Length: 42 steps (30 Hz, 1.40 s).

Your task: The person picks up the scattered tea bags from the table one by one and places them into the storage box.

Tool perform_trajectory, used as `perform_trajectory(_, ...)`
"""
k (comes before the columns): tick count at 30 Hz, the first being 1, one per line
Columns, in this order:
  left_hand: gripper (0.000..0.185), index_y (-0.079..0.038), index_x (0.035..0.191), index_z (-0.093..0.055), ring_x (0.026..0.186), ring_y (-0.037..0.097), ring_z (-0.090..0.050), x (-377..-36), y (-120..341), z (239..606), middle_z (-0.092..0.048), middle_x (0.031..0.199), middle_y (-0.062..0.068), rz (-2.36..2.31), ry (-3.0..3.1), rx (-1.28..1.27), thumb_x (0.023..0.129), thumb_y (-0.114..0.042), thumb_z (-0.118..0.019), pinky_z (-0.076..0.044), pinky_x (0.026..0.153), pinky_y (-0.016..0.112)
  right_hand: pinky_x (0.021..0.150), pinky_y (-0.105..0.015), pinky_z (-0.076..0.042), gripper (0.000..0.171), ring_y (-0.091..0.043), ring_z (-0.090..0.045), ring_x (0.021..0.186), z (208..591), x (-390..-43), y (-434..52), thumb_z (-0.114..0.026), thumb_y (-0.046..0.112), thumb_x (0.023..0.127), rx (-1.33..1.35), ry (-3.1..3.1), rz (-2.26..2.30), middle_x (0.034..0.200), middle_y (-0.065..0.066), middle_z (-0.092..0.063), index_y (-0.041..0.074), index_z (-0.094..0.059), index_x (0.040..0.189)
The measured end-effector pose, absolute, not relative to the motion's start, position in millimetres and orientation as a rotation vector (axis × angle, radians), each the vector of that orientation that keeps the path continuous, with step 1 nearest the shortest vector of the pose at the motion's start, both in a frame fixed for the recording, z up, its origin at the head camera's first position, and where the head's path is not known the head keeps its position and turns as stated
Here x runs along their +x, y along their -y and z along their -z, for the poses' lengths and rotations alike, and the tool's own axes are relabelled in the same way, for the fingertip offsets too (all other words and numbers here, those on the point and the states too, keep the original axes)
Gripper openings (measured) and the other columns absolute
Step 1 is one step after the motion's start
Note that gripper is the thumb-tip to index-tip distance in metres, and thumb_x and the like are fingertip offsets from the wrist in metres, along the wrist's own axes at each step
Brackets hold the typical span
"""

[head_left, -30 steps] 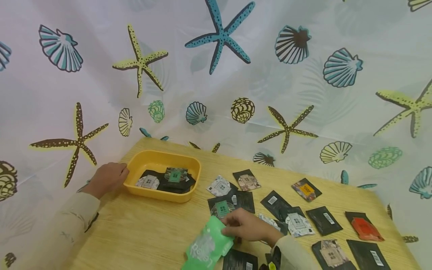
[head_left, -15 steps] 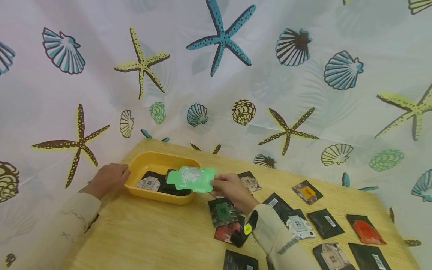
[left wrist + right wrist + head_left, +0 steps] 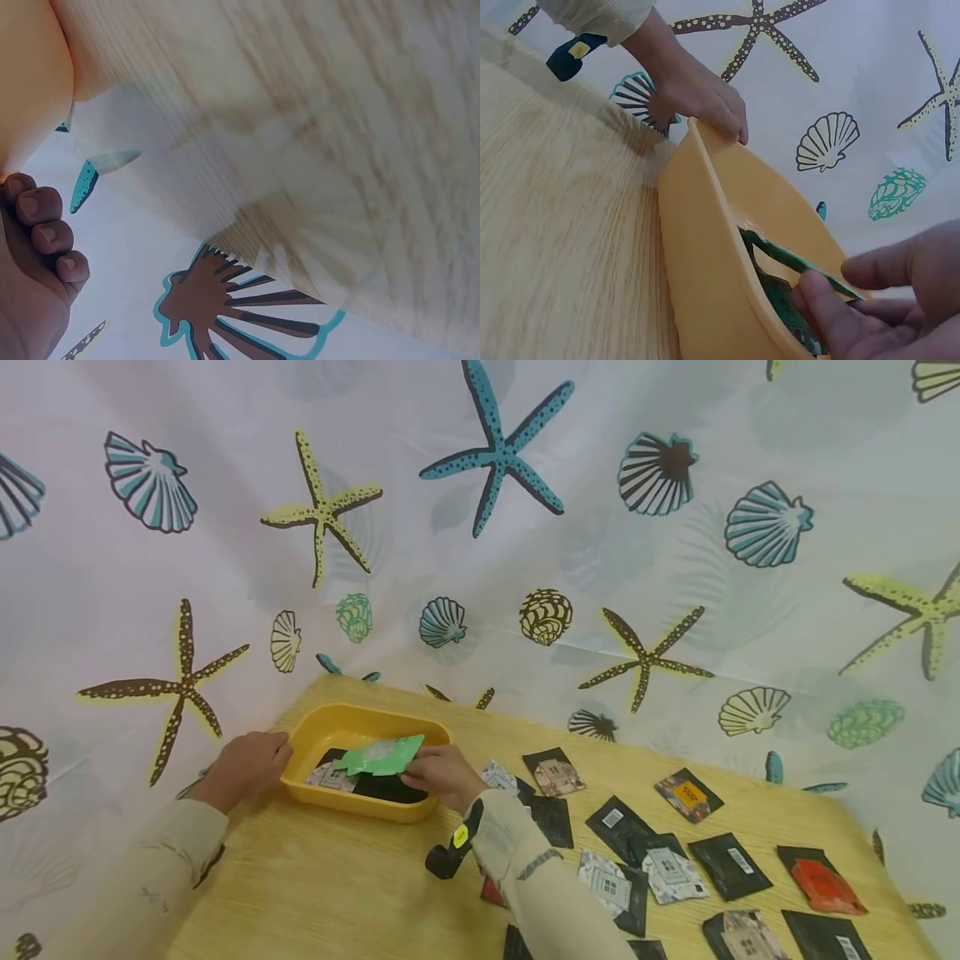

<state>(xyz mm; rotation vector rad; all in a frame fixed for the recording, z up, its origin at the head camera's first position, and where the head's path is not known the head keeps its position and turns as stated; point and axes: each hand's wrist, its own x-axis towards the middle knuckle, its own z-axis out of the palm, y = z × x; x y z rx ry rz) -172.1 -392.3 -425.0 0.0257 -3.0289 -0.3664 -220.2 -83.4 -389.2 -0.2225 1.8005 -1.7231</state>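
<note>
A yellow plastic tub (image 3: 360, 804) stands at the table's back left, with black sachets inside; one with a pale patterned label (image 3: 330, 775) shows at its left. Over the tub my right hand (image 3: 442, 772) pinches a green packet (image 3: 384, 755) by its near right end, between thumb and fingers. Edge-on in the right wrist view, that packet (image 3: 799, 262) is inside the tub's rim. My left hand (image 3: 247, 767) holds the tub's left end, its fingers (image 3: 731, 112) bent over the rim in the right wrist view.
Several black sachets lie on the wooden table (image 3: 300, 877) to the right, among them a red-labelled one (image 3: 823, 881), an orange-labelled one (image 3: 688, 795) and a beige-labelled one (image 3: 555, 772). A white curtain (image 3: 495, 552) with shells and starfish hangs behind.
My right hand has carried the green packet from the table's front up and left to the tub, where it is now lower and tilted. The left hand has stayed on the tub.
</note>
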Motion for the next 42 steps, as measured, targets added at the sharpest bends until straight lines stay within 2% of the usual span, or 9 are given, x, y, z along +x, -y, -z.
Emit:
perform_trajectory(3,0.033,-0.011,0.070,-0.042,0.058,0.017,-0.035,-171,391,425,-0.035,0.063,0.001,0.350,3.027,0.008,0.102,-0.019,-0.034,-0.030,0.060,0.030,0.101,-0.034,-0.052,0.024,-0.019,-0.064,0.102,393,-221,88,-0.052,0.002,0.099,-0.252,-1.715,1.691,0.107,-0.010,-0.059,-0.008,-0.055,0.120)
perform_trajectory(8,0.033,-0.012,0.069,-0.041,0.057,0.016,-0.034,-168,391,426,-0.035,0.062,0.001,0.337,3.010,-0.027,0.101,-0.017,-0.036,-0.030,0.059,0.030,0.118,-0.044,-0.034,0.056,-0.031,-0.041,0.145,394,-217,88,-0.050,0.009,0.102,-0.394,-1.622,1.626,0.157,-0.021,-0.033,-0.007,-0.027,0.151)
perform_trajectory(11,0.033,-0.012,0.069,-0.041,0.056,0.016,-0.034,-169,388,424,-0.036,0.061,0.001,0.361,3.011,-0.051,0.101,-0.017,-0.035,-0.030,0.059,0.030,0.121,-0.045,-0.030,0.068,-0.035,-0.028,0.152,391,-214,79,-0.048,0.013,0.104,-0.517,-1.661,1.585,0.167,-0.018,-0.013,0.002,-0.010,0.159)
perform_trajectory(20,0.035,-0.012,0.069,-0.040,0.058,0.017,-0.035,-172,394,413,-0.033,0.062,0.001,0.339,2.994,-0.053,0.103,-0.016,-0.033,-0.033,0.060,0.032,0.094,-0.041,-0.056,0.041,-0.040,-0.058,0.126,363,-210,18,-0.052,0.017,0.103,-0.874,-2.032,1.366,0.139,-0.021,-0.057,0.006,-0.050,0.143)
perform_trajectory(23,0.034,-0.012,0.070,-0.041,0.061,0.019,-0.039,-173,399,408,-0.034,0.064,0.001,0.330,3.016,-0.047,0.103,-0.017,-0.032,-0.036,0.062,0.035,0.081,-0.037,-0.057,0.030,-0.029,-0.068,0.099,361,-214,2,-0.054,0.026,0.102,-0.896,-2.302,1.108,0.113,-0.012,-0.070,0.007,-0.066,0.123)
perform_trajectory(26,0.034,-0.012,0.071,-0.041,0.063,0.019,-0.040,-173,400,408,-0.034,0.065,0.001,0.351,3.044,-0.040,0.103,-0.019,-0.030,-0.036,0.064,0.036,0.055,-0.029,-0.045,0.033,-0.014,-0.055,0.060,370,-211,-8,-0.059,0.035,0.099,-0.838,-2.548,0.792,0.068,0.003,-0.061,0.012,-0.069,0.078)
perform_trajectory(29,0.034,-0.012,0.071,-0.040,0.061,0.018,-0.037,-173,399,412,-0.033,0.065,0.001,0.390,3.056,-0.046,0.103,-0.019,-0.030,-0.033,0.063,0.034,0.047,-0.026,-0.026,0.044,-0.009,-0.032,0.045,383,-205,-18,-0.066,0.036,0.094,-0.755,-2.696,0.544,0.049,0.008,-0.036,0.017,-0.052,0.057)
perform_trajectory(35,0.035,-0.011,0.071,-0.040,0.059,0.017,-0.035,-175,396,420,-0.034,0.064,0.001,0.409,3.059,-0.055,0.103,-0.019,-0.028,-0.030,0.061,0.031,0.047,-0.028,-0.026,0.046,-0.012,-0.032,0.050,398,-202,-38,-0.074,0.037,0.086,-0.586,-2.796,0.364,0.054,0.006,-0.034,0.016,-0.043,0.059)
perform_trajectory(42,0.036,-0.011,0.072,-0.042,0.058,0.018,-0.037,-173,391,421,-0.037,0.063,0.003,0.412,3.056,-0.039,0.104,-0.019,-0.027,-0.031,0.061,0.032,0.052,-0.033,-0.039,0.046,-0.016,-0.050,0.061,400,-197,-47,-0.078,0.050,0.080,-0.418,-2.811,0.261,0.070,-0.001,-0.055,0.007,-0.060,0.076)
